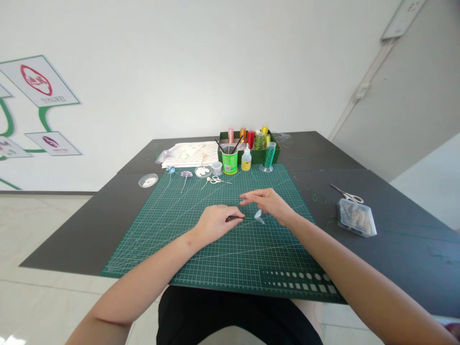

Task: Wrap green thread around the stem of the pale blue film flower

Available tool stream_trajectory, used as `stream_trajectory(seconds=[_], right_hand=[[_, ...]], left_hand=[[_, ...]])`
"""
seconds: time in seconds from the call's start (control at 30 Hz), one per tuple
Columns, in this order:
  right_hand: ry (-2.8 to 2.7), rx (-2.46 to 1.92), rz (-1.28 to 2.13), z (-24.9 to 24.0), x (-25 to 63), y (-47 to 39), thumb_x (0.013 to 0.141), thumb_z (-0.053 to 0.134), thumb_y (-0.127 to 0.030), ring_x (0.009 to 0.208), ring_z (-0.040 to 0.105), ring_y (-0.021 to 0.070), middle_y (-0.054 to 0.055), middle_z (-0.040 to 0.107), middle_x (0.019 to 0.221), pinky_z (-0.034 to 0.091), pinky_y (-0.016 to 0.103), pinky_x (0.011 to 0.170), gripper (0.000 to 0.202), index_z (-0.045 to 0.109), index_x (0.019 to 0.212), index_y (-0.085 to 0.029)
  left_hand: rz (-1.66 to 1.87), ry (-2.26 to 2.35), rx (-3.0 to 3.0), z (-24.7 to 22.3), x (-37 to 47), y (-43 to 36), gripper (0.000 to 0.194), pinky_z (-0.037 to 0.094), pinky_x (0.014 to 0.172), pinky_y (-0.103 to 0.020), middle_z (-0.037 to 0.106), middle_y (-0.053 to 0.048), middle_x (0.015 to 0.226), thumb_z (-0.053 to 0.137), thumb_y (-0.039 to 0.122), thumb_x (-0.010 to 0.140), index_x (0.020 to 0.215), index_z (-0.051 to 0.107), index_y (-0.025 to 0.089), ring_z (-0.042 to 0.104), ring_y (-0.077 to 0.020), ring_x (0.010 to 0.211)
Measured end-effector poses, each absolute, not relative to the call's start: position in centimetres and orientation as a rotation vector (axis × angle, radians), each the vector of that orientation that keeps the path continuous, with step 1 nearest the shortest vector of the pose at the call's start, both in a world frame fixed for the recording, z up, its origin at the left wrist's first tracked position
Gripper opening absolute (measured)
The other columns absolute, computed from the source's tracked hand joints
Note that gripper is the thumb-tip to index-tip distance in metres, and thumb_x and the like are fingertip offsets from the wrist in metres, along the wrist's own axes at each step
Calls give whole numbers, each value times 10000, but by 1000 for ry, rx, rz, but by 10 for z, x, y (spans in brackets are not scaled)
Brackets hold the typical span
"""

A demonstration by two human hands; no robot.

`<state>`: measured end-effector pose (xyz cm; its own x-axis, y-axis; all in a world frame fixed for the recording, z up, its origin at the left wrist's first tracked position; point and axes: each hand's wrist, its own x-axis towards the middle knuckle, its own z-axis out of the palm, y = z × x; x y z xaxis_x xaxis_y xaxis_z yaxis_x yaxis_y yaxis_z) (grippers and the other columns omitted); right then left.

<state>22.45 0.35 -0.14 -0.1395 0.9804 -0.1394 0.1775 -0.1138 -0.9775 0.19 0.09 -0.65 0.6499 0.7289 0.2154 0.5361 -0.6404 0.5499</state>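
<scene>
Between thumb and fingers, my left hand [217, 221] pinches the thin stem of a pale blue flower [258, 216]. The stem looks green near the petals and dark inside my grip. It lies sideways, low over the green cutting mat [215, 254], with the petals to the right. Just above the petals is my right hand [268, 200], its thumb and fingers brought together and pointing left. Whatever is between those fingertips, perhaps a fine thread, is too small to make out.
Beyond my hands lie white-handled scissors [216, 180], a purple flower [186, 175], a green can of brushes [230, 163], a glue bottle [246, 159] and a box of thread spools [250, 141]. At right are a clear plastic box [355, 218] and more scissors [348, 194].
</scene>
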Motion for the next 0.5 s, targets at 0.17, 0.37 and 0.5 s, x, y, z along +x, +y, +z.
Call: stream_trajectory(seconds=[0.17,0.37,0.5], right_hand=[[-1354,-1339,1349,1,226,3,840,693,-450,432,244,31,168,819,1071,168,236,412,446,813,1112,-118],[-1344,-1328,1373,1,225,2,840,706,-437,425,251,23,164,822,1055,150,232,416,422,815,1092,-117],[-1346,-1325,1392,2,224,1,839,711,-433,421,245,22,165,822,1057,144,233,414,411,817,1087,-122]], left_hand=[[629,1026,2466,-4,2,-1,71,477,737,-247,816,50,934,738,250,943,985,788,280,745,-156,840],[634,1026,2504,-5,1,0,40,449,703,-244,800,58,876,748,243,932,943,769,275,722,-149,810],[619,999,2505,-8,0,1,61,444,704,-233,797,69,878,747,209,924,924,752,270,729,-145,834]])
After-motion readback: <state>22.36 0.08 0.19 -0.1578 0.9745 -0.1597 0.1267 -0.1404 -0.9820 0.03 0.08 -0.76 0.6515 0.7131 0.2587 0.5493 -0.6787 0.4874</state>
